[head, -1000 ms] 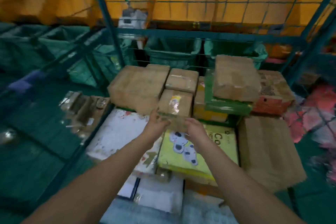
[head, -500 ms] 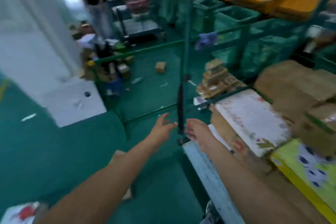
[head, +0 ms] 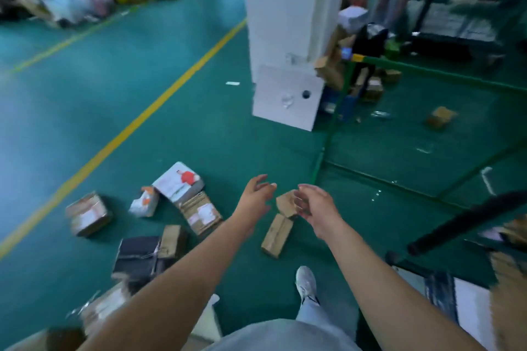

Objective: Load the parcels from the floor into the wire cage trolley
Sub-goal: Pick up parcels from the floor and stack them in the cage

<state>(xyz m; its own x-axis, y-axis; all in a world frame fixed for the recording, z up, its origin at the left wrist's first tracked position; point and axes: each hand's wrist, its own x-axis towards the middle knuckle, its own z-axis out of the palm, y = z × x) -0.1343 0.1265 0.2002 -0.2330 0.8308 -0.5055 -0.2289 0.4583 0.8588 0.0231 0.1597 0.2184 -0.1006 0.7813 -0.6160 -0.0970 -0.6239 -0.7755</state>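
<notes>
- Both hands are stretched forward over the green floor (head: 171, 111), empty: the left hand (head: 254, 197) is spread wide, the right hand (head: 315, 206) is loosely curled round nothing.
- Between and just beyond the hands, two small brown cartons are seen: an upper carton (head: 286, 204) leaning on a long carton (head: 277, 235) that lies flat.
- More parcels are scattered to the left: a white parcel with a red print (head: 178, 182), a taped brown box (head: 87, 214), a dark box (head: 137, 256).
- The cartons are judged light and stiff; the taped faces may be slippery.
- A hold across the two short sides of the upper carton is advised.
- The wire cage trolley (head: 467, 299) is only partly seen at the right edge.
</notes>
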